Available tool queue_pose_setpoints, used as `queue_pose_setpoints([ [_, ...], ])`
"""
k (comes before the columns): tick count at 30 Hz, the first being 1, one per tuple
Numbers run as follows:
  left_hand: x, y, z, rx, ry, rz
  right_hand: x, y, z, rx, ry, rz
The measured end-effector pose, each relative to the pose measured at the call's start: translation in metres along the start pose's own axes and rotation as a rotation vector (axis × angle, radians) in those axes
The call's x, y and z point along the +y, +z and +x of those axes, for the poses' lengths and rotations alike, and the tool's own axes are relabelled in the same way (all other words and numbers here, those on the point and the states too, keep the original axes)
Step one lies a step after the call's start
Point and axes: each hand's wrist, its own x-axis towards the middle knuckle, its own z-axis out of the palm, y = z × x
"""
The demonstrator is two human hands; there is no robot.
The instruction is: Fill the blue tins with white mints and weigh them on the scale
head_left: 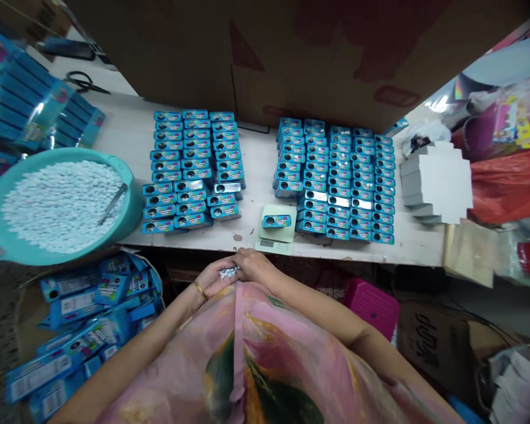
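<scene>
My left hand (212, 278) is cupped palm-up at the table's front edge and holds a small heap of white candies (228, 272). My right hand (252, 265) rests against its fingers, its own fingers curled together, and what they pinch is hidden. Just beyond the hands a small kitchen scale (275, 242) stands on the table, with one blue tin (276, 221) lying on its plate. To the left, a turquoise tub (130, 206) is full of the same white candies, with a metal scoop or spoon (113, 203) stuck in them.
Rows of blue tins stand left (189, 171) and right (335, 182) of the scale. A large carton (265, 59) blocks the back. White flat boxes (441, 182) lie at right. Scissors (86, 82) lie back left. A carton of blue packs (88, 318) sits below the tub.
</scene>
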Motion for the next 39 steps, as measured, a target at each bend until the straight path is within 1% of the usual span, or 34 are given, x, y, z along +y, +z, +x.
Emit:
queue_pose_setpoints([
  [6,0.0,0.003,0.002,0.033,0.032,-0.021,0.001,0.009,-0.002,0.121,0.041,-0.043],
  [8,0.0,0.007,0.004,0.042,0.066,-0.023,0.005,0.011,-0.004,0.155,0.06,-0.012],
  [10,0.0,0.011,0.008,0.029,0.094,-0.012,0.01,0.009,-0.008,0.218,0.07,0.064],
  [12,0.002,0.018,0.013,-0.002,0.113,0.005,0.016,0.002,-0.014,0.311,0.069,0.174],
  [15,0.008,0.031,0.023,-0.053,0.156,0.003,0.032,-0.017,-0.024,0.493,0.107,0.318],
  [17,0.014,0.041,0.031,-0.071,0.183,-0.015,0.046,-0.031,-0.027,0.603,0.162,0.339],
  [19,0.021,0.049,0.038,-0.069,0.199,-0.026,0.061,-0.043,-0.025,0.657,0.195,0.29],
  [21,0.025,0.053,0.041,-0.048,0.209,-0.031,0.074,-0.049,-0.022,0.649,0.187,0.205],
  [24,0.025,0.05,0.039,-0.002,0.212,-0.049,0.084,-0.052,-0.02,0.638,0.172,0.108],
  [26,0.021,0.043,0.033,0.012,0.206,-0.062,0.08,-0.051,-0.024,0.671,0.179,0.107],
  [28,0.015,0.035,0.028,0.023,0.187,-0.064,0.07,-0.046,-0.033,0.683,0.175,0.135],
  [30,0.011,0.027,0.023,0.041,0.16,-0.057,0.057,-0.037,-0.044,0.618,0.133,0.155],
  [32,0.008,0.02,0.019,0.064,0.142,-0.052,0.047,-0.024,-0.057,0.495,0.093,0.159],
  [33,0.008,0.017,0.018,0.075,0.143,-0.056,0.045,-0.017,-0.064,0.446,0.099,0.16],
  [35,0.008,0.01,0.014,0.099,0.158,-0.076,0.049,-0.003,-0.078,0.422,0.179,0.173],
  [37,0.008,0.005,0.011,0.134,0.172,-0.096,0.059,0.005,-0.091,0.478,0.297,0.203],
  [39,0.009,0.001,0.009,0.174,0.176,-0.108,0.072,0.007,-0.101,0.55,0.376,0.234],
])
